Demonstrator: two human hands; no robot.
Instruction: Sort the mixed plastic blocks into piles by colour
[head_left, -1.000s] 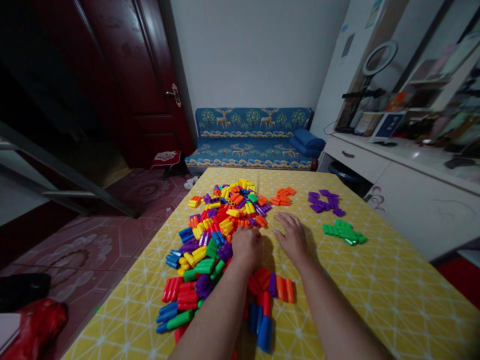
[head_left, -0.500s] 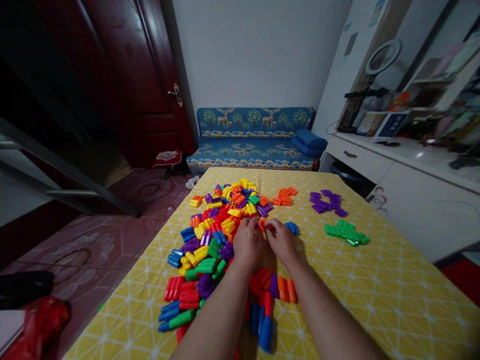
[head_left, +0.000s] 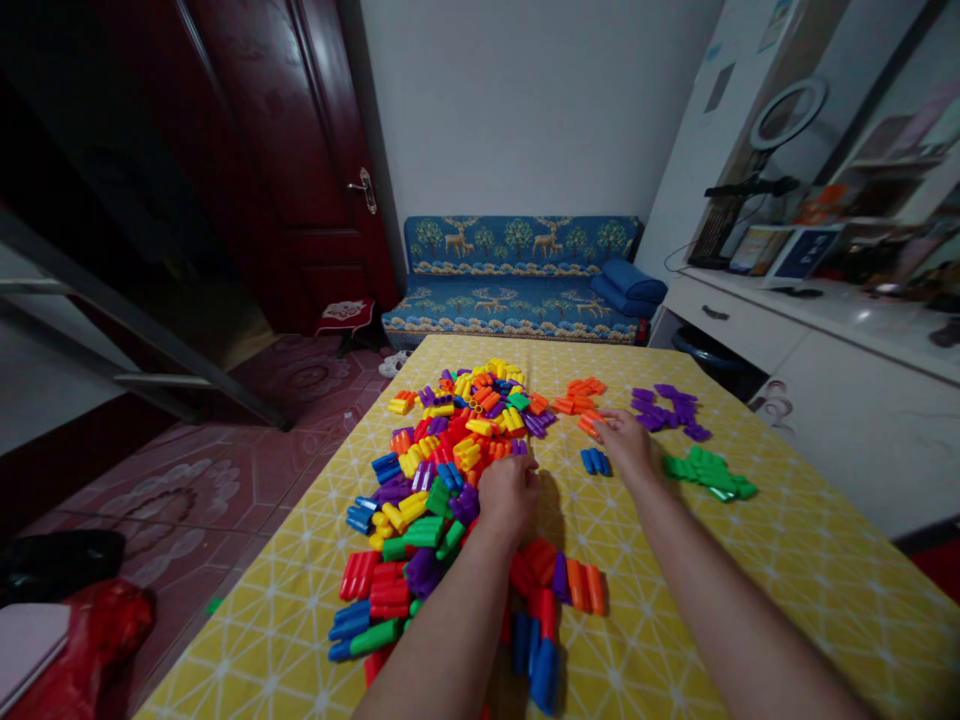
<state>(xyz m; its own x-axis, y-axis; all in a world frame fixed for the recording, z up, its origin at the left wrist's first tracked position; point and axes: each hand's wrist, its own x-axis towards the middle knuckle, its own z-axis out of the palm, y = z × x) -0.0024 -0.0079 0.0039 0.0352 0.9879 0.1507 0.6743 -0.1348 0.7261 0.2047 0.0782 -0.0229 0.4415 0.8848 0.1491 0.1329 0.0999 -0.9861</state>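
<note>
Head view: near the centre of the frame, the right hand (head_left: 628, 442) is holding an orange, ribbed plastic piece (head_left: 589, 424) of joined tubes, its fingers closing narrowly on the near end; whether the piece is touching the cloth, I cannot tell. Just beyond it, a small cluster of matching orange plastic pieces (head_left: 576, 402) is lying close by. A blue, ribbed plastic piece (head_left: 596, 461) is resting alone below the right hand.

Left of that, the left hand (head_left: 510, 495) is curling at the edge of a large mixed pile of red, yellow, green, blue, purple and orange plastic pieces (head_left: 424, 530), which is spreading from the centre toward the lower left. Its fingers are bending inward, and I cannot tell whether they are gripping anything.

Right of centre, a group of purple plastic pieces (head_left: 654, 414) is sitting just past the right hand, and a heap of bright green plastic pieces (head_left: 705, 468) is lying below that group. Everything is resting on a yellow tablecloth with white lines (head_left: 622, 670).

At the upper centre, a blue, deer-patterned sofa (head_left: 517, 292) is standing against the wall; a dark red panelled door (head_left: 292, 150) is filling the upper left.
</note>
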